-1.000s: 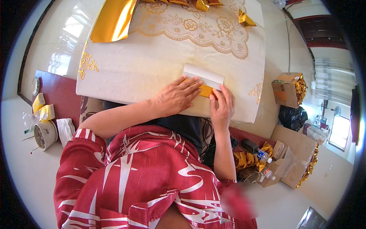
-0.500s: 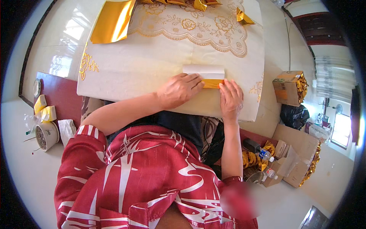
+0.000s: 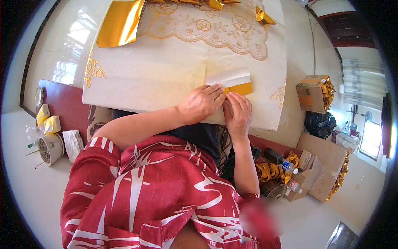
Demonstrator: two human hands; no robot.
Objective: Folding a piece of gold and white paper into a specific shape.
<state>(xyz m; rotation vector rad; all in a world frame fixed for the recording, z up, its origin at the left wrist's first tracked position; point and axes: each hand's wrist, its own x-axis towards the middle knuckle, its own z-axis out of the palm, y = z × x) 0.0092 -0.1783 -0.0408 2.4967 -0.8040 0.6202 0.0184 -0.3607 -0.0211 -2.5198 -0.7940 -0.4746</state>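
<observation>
In the middle of the frame, both hands are working on a small folded paper sheet (image 3: 233,81), white on the upper part and gold on the lower right strip. The sheet is lying flat on the cream tablecloth (image 3: 166,74), near the lower right edge of the table. The left hand (image 3: 202,103) is lying palm down, with its fingers spread and pressing on the lower left corner of the sheet; it is not closing around anything. The right hand (image 3: 239,112) is resting just beside it, its fingertips touching the gold strip from below; it is pressing too, not grasping, and the two hands are touching each other.

In the upper left of the frame a large gold foil sheet (image 3: 120,23) is lying on the table, partly over a lace cloth with gold flowers (image 3: 207,25). At the right of the frame a cardboard box (image 3: 311,92) with gold pieces inside is standing on the floor. At the left edge a round cup (image 3: 49,148) is standing beside small yellow packets (image 3: 47,123).
</observation>
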